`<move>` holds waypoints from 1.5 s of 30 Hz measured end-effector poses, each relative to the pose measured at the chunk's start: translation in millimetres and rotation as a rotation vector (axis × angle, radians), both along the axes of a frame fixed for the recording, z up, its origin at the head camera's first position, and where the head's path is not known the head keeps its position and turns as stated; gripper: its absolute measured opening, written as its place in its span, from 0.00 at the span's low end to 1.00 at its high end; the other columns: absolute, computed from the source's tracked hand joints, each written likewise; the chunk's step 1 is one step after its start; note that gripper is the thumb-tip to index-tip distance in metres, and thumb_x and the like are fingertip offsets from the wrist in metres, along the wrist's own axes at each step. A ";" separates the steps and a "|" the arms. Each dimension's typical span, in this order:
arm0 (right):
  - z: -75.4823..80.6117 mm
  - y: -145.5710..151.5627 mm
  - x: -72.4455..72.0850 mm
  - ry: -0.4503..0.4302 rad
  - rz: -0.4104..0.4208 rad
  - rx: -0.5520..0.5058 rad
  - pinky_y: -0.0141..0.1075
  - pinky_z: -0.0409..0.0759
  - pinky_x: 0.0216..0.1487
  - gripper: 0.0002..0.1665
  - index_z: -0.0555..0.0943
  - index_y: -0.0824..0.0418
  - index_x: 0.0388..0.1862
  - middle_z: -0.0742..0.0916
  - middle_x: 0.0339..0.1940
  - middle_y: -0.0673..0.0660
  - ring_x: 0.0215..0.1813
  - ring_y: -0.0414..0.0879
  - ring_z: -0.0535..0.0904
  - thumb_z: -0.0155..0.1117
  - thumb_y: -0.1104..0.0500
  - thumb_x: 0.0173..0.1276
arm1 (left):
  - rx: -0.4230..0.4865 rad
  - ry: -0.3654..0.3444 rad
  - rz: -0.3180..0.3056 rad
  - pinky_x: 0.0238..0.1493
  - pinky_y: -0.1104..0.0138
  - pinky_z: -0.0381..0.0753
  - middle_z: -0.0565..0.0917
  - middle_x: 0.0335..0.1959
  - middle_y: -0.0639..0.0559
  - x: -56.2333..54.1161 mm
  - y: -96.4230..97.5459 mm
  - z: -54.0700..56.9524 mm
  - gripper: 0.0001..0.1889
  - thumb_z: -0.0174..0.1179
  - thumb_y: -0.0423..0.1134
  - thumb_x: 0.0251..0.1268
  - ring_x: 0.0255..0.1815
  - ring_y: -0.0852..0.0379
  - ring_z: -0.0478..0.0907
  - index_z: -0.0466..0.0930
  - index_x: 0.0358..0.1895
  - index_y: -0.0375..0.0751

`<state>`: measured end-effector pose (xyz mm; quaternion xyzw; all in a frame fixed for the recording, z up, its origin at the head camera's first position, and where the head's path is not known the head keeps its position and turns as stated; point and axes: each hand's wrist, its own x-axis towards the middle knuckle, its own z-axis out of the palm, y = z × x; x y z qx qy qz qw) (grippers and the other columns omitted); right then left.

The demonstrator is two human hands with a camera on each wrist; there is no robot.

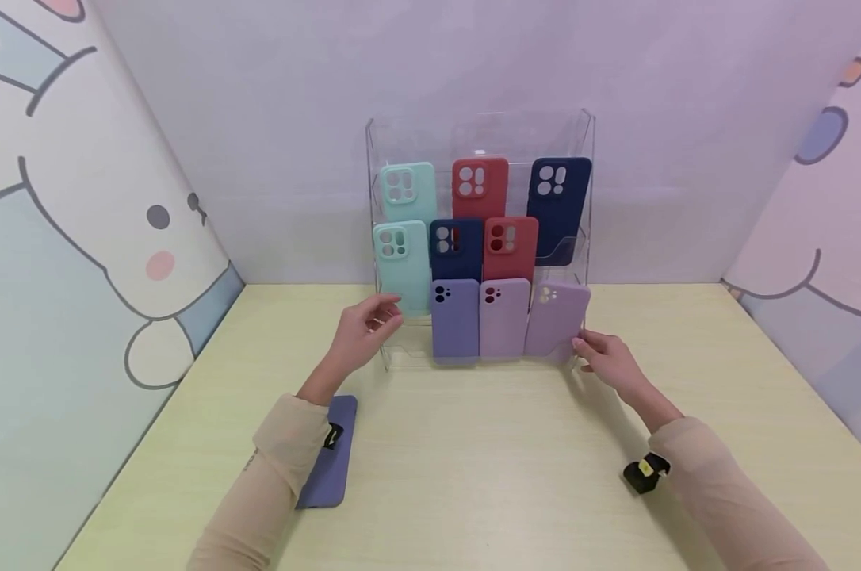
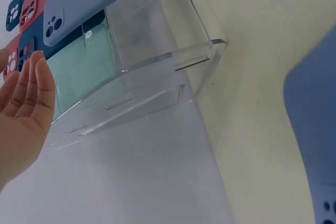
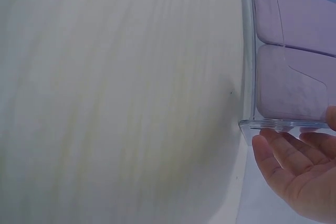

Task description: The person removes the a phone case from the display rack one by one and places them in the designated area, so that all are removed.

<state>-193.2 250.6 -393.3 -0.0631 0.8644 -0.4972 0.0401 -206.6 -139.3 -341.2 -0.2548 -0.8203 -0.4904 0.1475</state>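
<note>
A clear acrylic tiered stand (image 1: 371, 151) holds phone cases at the back of the table. In its bottom row, at the right end, a light purple phone case (image 1: 555, 317) leans with its top to the right. My right hand (image 1: 609, 363) pinches this case's lower right edge, thumb in front, other fingers around the stand's side. My left hand (image 1: 362, 337), its fingers loosely bent and holding nothing, is beside the stand's left side, close to the lower mint phone case (image 1: 404, 274). A pink-lilac phone case (image 1: 504, 325) and a blue-violet phone case (image 1: 455, 329) stand upright in the same row.
Higher rows hold another mint case (image 1: 411, 208), red cases (image 1: 480, 202) and navy cases (image 1: 569, 198). A violet-blue phone case (image 1: 338, 468) lies flat on the table (image 1: 487, 476), partly under my left forearm. Behind the stand rises a pale wall (image 1: 288, 119).
</note>
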 end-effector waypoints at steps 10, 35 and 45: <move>-0.4 1.0 -0.2 0.004 0.003 0.008 0.39 0.81 0.42 0.30 0.58 0.77 0.65 0.69 0.60 0.75 0.56 0.65 0.71 0.42 0.56 0.74 | 0.053 0.008 0.036 0.32 0.67 0.78 0.80 0.35 0.34 -15.1 22.2 8.2 0.14 0.57 0.24 0.58 0.35 0.42 0.78 0.74 0.47 0.21; -1.8 0.0 0.3 0.014 -0.010 0.009 0.40 0.80 0.42 0.30 0.58 0.76 0.64 0.70 0.59 0.75 0.55 0.65 0.71 0.43 0.55 0.74 | -0.012 -0.049 0.030 0.38 0.62 0.81 0.80 0.44 0.39 -39.1 46.3 7.3 0.15 0.58 0.31 0.60 0.40 0.48 0.79 0.75 0.50 0.28; -2.5 0.2 -0.3 0.023 -0.012 0.014 0.40 0.81 0.41 0.30 0.59 0.77 0.64 0.70 0.58 0.75 0.55 0.65 0.72 0.43 0.55 0.74 | -0.098 -0.010 0.028 0.36 0.64 0.81 0.79 0.44 0.37 -42.2 49.2 6.7 0.15 0.58 0.30 0.59 0.37 0.48 0.78 0.76 0.50 0.27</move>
